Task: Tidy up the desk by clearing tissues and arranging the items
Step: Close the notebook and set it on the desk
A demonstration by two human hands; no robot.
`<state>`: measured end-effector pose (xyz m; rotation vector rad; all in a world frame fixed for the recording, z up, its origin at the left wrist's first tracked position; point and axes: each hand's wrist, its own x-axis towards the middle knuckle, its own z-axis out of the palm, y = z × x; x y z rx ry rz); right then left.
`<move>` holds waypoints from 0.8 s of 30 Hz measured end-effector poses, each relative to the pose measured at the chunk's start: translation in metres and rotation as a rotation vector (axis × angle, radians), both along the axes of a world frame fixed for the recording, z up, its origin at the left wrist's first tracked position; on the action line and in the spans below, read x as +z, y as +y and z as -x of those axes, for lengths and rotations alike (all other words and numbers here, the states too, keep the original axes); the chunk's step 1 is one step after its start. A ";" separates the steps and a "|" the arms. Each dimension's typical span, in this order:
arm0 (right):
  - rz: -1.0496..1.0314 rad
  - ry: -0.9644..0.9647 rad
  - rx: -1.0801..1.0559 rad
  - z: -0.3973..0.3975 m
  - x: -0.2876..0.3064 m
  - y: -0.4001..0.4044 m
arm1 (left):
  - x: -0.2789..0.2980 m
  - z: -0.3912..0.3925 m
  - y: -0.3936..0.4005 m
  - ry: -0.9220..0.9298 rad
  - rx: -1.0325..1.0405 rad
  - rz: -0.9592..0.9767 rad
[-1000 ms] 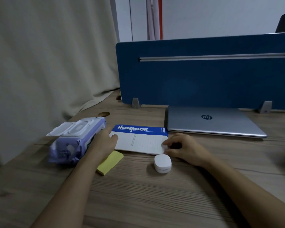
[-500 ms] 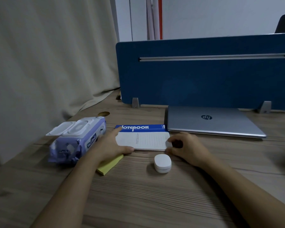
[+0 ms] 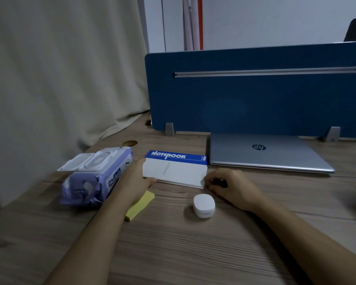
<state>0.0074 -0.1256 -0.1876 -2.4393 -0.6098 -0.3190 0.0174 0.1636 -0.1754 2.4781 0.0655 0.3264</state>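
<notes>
A white notebook with a blue header band lies on the wooden desk, just left of a closed silver laptop. My left hand grips its left edge, thumb under the near corner. My right hand pinches its near right corner. A purple wet-wipe pack with its white lid flipped open lies left of my left hand. A yellow sticky-note pad is partly hidden under my left forearm. A small white oval case sits in front of the notebook.
A blue divider panel stands along the desk's back edge behind the laptop. A beige curtain hangs down onto the desk's left side. A round cable hole is behind the wipe pack.
The notebook has shifted back and to the right, toward the laptop, and now sits squared against it. Both hands moved with it, closing on its left edge and right corner.
</notes>
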 end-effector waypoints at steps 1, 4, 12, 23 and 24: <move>-0.027 0.025 0.002 -0.001 0.001 -0.001 | 0.001 0.000 -0.002 -0.014 0.010 -0.006; -0.091 0.091 0.027 -0.002 0.004 -0.004 | 0.004 0.002 -0.009 -0.020 0.050 -0.088; -0.249 0.323 0.188 -0.001 0.011 -0.003 | 0.011 0.011 -0.026 0.005 0.155 -0.246; -0.229 0.254 0.210 -0.012 0.008 0.023 | 0.008 0.003 -0.022 0.022 -0.025 -0.106; -0.242 0.211 0.126 -0.017 0.008 0.021 | 0.008 0.003 -0.022 0.022 -0.033 -0.108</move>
